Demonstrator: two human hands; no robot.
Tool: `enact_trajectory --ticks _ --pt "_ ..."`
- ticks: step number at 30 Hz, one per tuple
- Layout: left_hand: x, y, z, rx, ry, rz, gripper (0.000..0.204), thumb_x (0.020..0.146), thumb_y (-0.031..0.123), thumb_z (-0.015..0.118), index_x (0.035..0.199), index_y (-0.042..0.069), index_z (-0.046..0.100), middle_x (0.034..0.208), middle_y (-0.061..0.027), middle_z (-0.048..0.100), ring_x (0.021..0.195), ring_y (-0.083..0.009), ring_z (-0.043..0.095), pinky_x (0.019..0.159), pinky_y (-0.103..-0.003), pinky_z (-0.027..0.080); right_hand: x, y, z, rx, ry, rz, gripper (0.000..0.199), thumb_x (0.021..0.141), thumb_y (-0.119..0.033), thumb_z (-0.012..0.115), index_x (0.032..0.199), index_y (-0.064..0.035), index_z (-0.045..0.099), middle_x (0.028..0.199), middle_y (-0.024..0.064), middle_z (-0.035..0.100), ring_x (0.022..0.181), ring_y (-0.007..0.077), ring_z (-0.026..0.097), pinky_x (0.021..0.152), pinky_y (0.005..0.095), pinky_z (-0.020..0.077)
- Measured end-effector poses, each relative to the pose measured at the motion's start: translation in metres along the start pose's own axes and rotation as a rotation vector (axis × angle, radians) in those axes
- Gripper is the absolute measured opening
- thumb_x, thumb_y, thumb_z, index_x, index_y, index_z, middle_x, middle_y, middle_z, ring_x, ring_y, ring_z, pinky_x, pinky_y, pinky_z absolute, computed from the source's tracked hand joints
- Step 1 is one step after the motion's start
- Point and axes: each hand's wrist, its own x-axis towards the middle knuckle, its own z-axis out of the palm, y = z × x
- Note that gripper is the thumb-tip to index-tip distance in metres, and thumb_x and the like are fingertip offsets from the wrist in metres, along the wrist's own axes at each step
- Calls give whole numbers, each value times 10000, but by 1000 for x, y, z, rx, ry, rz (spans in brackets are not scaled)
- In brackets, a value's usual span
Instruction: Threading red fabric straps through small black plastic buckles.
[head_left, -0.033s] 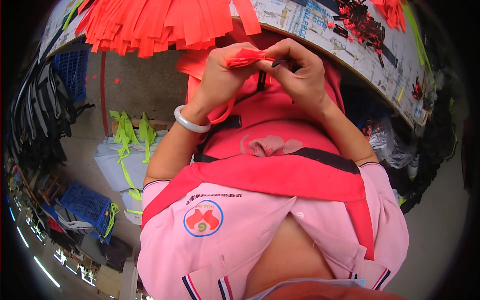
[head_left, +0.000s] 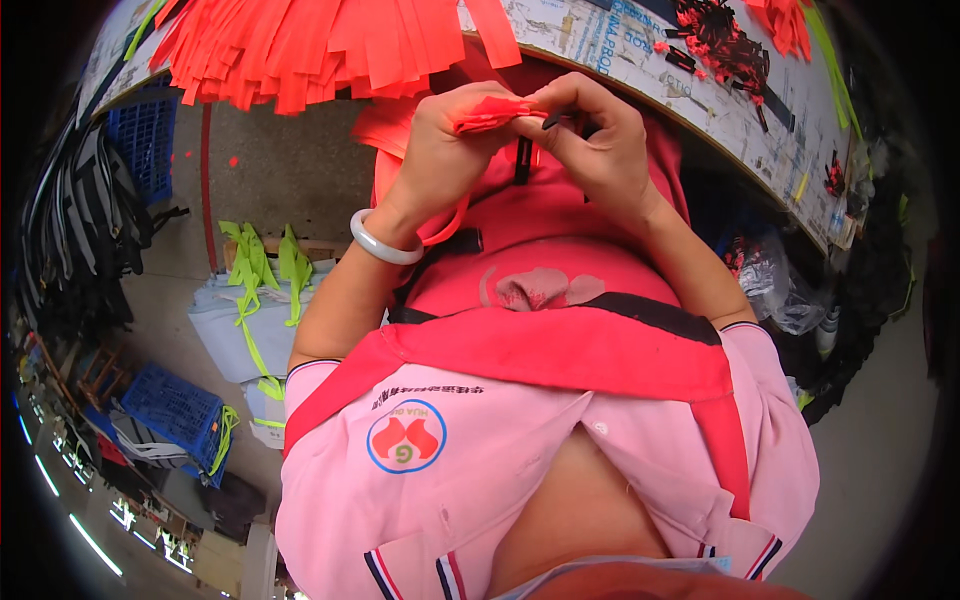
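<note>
In front of my red apron (head_left: pixel 560 255), my two hands meet just off the table edge. My left hand (head_left: pixel 452 130) is closed around folded red-orange fabric strips (head_left: pixel 490 114), whose ends poke out at the thumb side. Strip lengths hang down behind that wrist. My right hand (head_left: pixel 605 150) pinches at the ends of these strips with thumb and forefinger. A small dark piece (head_left: pixel 551 121) shows at its fingertips; I cannot tell what it is. A thick fringe of loose red-orange strips (head_left: pixel 320 50) drapes over the table's near edge, just beyond my left hand.
The paper-covered table (head_left: pixel 600 45) bears a heap of small black-and-red pieces (head_left: pixel 725 50) at right. Yellow-green strips (head_left: pixel 830 70) lie at its far right. On the floor at left are grey-blue bundles (head_left: pixel 225 325), a blue crate (head_left: pixel 170 408) and hanging black straps (head_left: pixel 80 220).
</note>
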Motion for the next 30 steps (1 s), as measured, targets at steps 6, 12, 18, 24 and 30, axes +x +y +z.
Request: enact_trajectory --ticks 6,12,18,24,30 --pt "1 -4 7 80 53 114 132 841 -16 635 972 -5 648 789 13 607 688 -46 529 593 -197 425 2 10 -3 1 27 14 119 834 -14 661 943 14 622 821 7 615 755 36 547 659 181 447" --pt "3 0 2 145 16 124 159 840 -8 643 999 2 654 809 11 619 697 -42 533 601 -201 437 0 4 -7 -24 14 31 138 829 -74 693 917 9 627 803 -1 606 756 39 532 669 191 438" --pt "-2 6 7 29 21 -21 138 843 41 657 973 -7 664 813 6 635 680 -63 536 603 -224 448 -5 9 -7 -23 34 62 151 831 -109 705 902 0 629 769 -16 584 702 38 495 634 195 411" --pt "-1 15 -8 61 -22 4 103 845 48 660 938 6 651 785 15 620 676 -48 532 606 -207 442 -5 0 -8 -27 27 56 180 814 -130 730 895 -6 628 734 -26 566 652 23 467 574 182 388" --pt "3 16 8 45 59 175 34 864 36 630 890 15 634 772 4 612 665 -54 527 601 -207 434 -4 1 -14 -145 -20 -15 156 825 -104 712 915 -8 627 736 -19 569 667 23 476 590 188 404"
